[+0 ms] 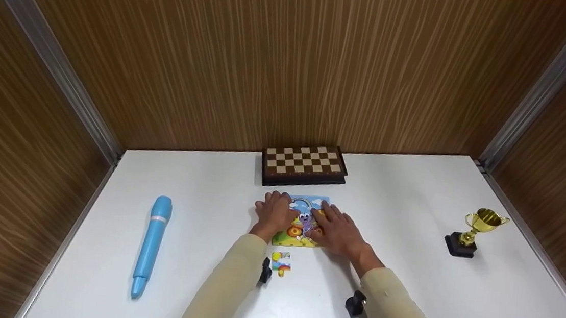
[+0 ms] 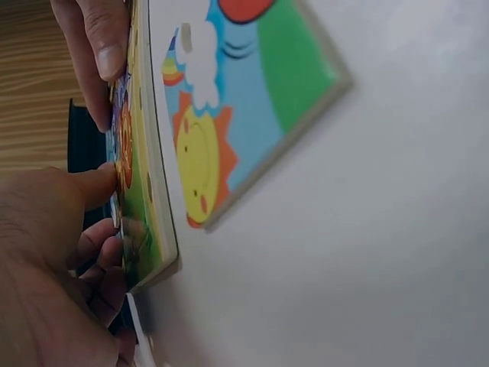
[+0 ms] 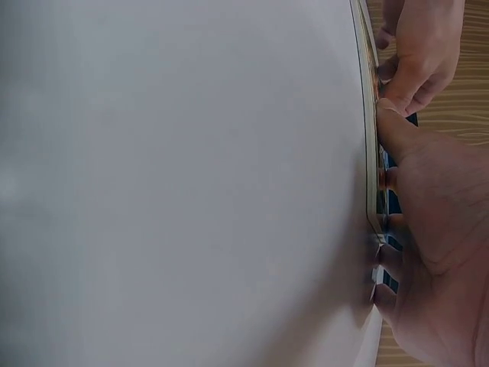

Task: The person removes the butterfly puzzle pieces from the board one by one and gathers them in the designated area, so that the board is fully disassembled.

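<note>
A colourful picture puzzle (image 1: 305, 217), with a purple cartoon figure and a rainbow, lies flat on the white table. My left hand (image 1: 276, 213) rests over its left edge, thumb on the picture and fingers loosely bent at the side. The right hand (image 1: 339, 230) lies spread across the right part, fingertips on the picture and beyond its right edge. In the left wrist view the puzzle's near edge (image 2: 162, 206) stands close to loose puzzle pieces (image 2: 229, 99) showing a smiling sun and green ground. From above, these pieces (image 1: 281, 264) lie just in front of the puzzle.
Behind the puzzle sits a folded chessboard box (image 1: 304, 163) near the wood-grain back wall (image 1: 301, 68). On the left lies a long blue pen-shaped object (image 1: 151, 245). A gold trophy cup (image 1: 482, 222) on a black base stands at the right. Side walls border the table.
</note>
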Available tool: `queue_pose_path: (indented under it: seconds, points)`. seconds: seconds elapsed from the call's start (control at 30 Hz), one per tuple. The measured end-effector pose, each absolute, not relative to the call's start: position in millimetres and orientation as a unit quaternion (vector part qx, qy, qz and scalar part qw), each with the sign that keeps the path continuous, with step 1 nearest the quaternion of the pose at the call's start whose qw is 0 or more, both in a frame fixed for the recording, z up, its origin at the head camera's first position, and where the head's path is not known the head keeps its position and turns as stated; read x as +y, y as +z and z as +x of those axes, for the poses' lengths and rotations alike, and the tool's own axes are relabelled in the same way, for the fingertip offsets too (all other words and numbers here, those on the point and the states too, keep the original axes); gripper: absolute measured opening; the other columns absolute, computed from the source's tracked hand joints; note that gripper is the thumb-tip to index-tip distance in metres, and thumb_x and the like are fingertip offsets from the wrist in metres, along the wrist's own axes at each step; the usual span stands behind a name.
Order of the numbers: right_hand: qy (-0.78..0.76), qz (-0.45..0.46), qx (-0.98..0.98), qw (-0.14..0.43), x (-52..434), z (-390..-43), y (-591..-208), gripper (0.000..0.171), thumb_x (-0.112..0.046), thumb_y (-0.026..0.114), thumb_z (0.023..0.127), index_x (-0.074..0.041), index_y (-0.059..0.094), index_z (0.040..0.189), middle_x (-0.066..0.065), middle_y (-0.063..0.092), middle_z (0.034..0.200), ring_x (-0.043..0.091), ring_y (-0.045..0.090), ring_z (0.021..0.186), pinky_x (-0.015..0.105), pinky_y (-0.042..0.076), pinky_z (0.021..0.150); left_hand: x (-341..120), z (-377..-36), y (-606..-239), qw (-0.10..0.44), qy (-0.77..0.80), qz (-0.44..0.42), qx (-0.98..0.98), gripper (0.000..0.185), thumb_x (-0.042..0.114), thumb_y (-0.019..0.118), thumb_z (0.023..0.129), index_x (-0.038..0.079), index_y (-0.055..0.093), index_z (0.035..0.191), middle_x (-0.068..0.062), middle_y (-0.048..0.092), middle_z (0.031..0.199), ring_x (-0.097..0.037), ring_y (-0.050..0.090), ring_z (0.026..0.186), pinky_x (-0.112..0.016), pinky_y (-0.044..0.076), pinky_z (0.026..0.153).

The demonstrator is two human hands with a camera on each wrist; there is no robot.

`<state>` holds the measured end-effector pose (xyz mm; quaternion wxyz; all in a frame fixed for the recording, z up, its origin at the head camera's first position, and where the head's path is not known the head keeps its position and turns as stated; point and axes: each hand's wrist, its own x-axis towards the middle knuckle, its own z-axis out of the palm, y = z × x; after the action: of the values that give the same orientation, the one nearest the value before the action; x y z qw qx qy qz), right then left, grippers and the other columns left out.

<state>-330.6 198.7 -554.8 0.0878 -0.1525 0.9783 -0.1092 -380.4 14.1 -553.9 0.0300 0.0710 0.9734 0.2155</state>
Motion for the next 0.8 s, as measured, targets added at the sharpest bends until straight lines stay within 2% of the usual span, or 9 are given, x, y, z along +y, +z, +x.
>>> queue_pose_path:
  seconds: [0.5,0.67,0.8]
  points:
    - [-0.115,-0.161,0.977,0.079,198.7,-329.0,-557.0,0.071,-0.059,0.041,0.096,-0.021,0.025,0.154,0.012,0.014,0.163,0.036,0.014,0.149,0.056,0.018,0.117,17.6,-384.6,-549.2,0.054,0.202,0.064,0.976,0.040,0.041,0.062,0.092,0.009,0.060,0.116,-0.009,0.059,0.116,-0.028,0.048,0.111,-0.051,0.033,0.092]
    - [-0.112,-0.165,0.977,0.070,198.7,-329.2,-556.6,0.071,-0.058,0.042,0.096,-0.020,0.027,0.154,0.013,0.016,0.162,0.036,0.016,0.149,0.056,0.019,0.116,16.8,-385.3,-550.8,0.048,0.221,0.069,0.972,0.038,0.040,0.062,0.092,0.012,0.059,0.119,-0.008,0.061,0.117,-0.028,0.050,0.110,-0.051,0.033,0.093]
    - [-0.109,-0.165,0.978,0.071,199.2,-329.4,-555.6,0.071,-0.058,0.043,0.096,-0.020,0.027,0.154,0.013,0.016,0.162,0.036,0.016,0.149,0.057,0.020,0.116,16.1,-384.5,-551.7,0.043,0.251,0.075,0.964,0.041,0.036,0.063,0.092,0.017,0.056,0.127,-0.007,0.059,0.124,-0.027,0.048,0.116,-0.050,0.031,0.096]
